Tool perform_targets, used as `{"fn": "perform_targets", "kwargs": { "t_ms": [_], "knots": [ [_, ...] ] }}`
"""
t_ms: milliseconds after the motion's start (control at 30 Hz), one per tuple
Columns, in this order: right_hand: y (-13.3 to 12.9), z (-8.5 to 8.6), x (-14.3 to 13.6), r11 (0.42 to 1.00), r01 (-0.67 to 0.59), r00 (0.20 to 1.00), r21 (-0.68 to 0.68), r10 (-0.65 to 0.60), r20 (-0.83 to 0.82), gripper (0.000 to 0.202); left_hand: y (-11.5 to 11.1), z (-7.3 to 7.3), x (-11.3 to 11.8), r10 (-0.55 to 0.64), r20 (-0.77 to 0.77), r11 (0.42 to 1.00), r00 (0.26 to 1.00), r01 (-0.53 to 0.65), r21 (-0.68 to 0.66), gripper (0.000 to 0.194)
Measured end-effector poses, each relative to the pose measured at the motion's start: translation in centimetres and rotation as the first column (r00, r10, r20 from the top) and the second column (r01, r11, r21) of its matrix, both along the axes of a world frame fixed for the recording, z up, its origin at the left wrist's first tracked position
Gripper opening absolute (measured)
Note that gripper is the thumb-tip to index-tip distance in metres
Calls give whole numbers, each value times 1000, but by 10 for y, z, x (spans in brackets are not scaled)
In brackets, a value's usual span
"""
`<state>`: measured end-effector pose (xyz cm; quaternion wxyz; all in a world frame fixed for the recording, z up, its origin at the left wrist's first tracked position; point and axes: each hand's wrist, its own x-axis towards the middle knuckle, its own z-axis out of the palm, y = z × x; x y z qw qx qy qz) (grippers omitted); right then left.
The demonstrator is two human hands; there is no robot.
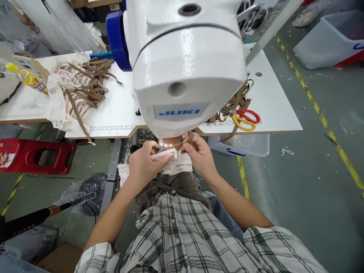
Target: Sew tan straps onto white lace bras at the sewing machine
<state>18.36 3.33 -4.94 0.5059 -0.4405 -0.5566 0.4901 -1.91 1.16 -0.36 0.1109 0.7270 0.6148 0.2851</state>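
My left hand [145,163] pinches a folded white fabric strip [165,154] just in front of the machine's cylinder arm [171,143]. At the right end of that arm, my right hand [200,154] has its thumb and fingers closed on a brown strap [187,139]. White cloth [180,165] hangs below the hands, over my lap. The large white sewing machine head [187,72] stands above and hides the needle area.
Brown and white straps [82,89] lie heaped on the left table [119,125], near a yellow bottle [31,80]. Scissors [241,118] rest beside brown straps on the right. A clear bin [256,146] sits below; a red stool [36,155] stands left.
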Motion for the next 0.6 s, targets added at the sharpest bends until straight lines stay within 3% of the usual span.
{"fn": "perform_targets", "kwargs": {
  "t_ms": [100, 200, 433, 600],
  "knots": [
    [-50, -4, 4, 988, -150, 983, 46, 153, -100, 15, -7, -11, -6, -45, -147, 945, 988, 89, 313, 38],
    [-80, -3, 0, 954, -292, 953, 66, 296, -65, 20, -12, -21, -11, -77, -130, 852, 989, 132, 507, 42],
    [-87, -1, -6, 903, -308, 943, 300, 331, -30, 27, -22, -24, -9, -32, -60, 873, 998, 57, 485, 39],
    [-92, -2, -8, 913, -334, 935, 233, 352, -37, 24, -24, -24, -10, -32, -39, 869, 999, 47, 492, 39]
  ]
}}
